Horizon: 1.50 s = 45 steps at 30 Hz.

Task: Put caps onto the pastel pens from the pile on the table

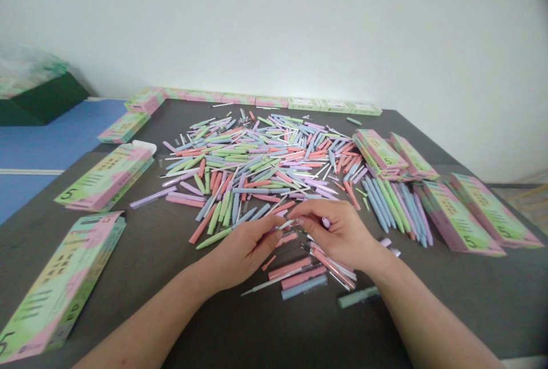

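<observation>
Between left hand (245,253) and right hand (334,233) — pinched, thin white pen refill (283,224)

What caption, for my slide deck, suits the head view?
Left hand and right hand work over pastel pen parts on a dark table, among green-and-pink boxes.

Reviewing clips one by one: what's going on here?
A person's left hand and right hand meet over a dark grey table, fingertips on a thin pale piece too small to identify. A loose heap of pastel pink, blue, green and lilac pen barrels spreads beyond them, with green-and-pink cardboard boxes along the table's edges.
</observation>
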Each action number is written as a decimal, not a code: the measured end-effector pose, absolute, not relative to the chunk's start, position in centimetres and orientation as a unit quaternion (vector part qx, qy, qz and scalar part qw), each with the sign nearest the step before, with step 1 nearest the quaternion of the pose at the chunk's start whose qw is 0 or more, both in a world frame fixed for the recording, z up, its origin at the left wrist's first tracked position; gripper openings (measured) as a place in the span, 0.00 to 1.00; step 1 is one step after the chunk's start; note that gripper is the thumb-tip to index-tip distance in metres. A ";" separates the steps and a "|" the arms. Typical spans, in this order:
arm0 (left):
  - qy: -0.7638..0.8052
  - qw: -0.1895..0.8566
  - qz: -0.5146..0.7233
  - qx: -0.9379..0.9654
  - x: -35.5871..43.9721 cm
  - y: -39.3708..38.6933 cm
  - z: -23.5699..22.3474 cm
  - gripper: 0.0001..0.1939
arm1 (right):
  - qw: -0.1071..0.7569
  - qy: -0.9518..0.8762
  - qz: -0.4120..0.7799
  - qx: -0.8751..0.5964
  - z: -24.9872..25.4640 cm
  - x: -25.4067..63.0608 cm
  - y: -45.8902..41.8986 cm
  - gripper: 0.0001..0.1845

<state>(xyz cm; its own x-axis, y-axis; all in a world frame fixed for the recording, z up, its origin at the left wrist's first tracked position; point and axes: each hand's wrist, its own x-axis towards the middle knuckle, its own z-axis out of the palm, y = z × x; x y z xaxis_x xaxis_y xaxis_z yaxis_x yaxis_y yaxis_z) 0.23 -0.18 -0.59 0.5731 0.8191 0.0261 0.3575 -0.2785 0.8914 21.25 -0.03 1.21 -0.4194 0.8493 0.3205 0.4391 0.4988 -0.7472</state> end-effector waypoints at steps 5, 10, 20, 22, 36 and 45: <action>0.392 0.456 0.204 0.772 0.2 0.0 -0.7 0.13 | 0.356 -0.768 0.336 -0.413 0.9 21.0 0.3 0.11; 0.413 0.447 0.209 0.765 0.2 0.3 -1.1 0.12 | 0.375 -0.711 0.407 -0.434 0.2 21.0 0.7 0.14; 0.425 0.445 0.266 0.742 0.0 0.6 -1.1 0.12 | 0.233 -0.717 0.192 -0.628 -2.4 21.6 4.5 0.20; 0.437 0.437 0.277 0.736 0.0 0.6 -1.1 0.12 | 0.211 -0.749 0.152 -0.609 -2.6 21.0 4.9 0.24; 0.449 0.491 0.305 0.681 -0.2 0.9 -1.8 0.12 | 0.173 -0.759 0.060 -0.624 -2.2 23.2 11.4 0.19; 0.454 0.485 0.310 0.680 -0.1 0.8 -1.6 0.12 | 0.092 -0.774 0.045 -0.625 -3.7 23.4 14.8 0.15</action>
<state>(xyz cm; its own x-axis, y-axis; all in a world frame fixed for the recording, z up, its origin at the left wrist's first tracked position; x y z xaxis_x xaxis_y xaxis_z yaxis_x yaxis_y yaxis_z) -0.10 0.83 -1.61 0.3962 0.9180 -0.0182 0.3160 -0.1177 0.9414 23.43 14.76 -3.75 -0.2020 0.9756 0.0862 0.9590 0.2149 -0.1848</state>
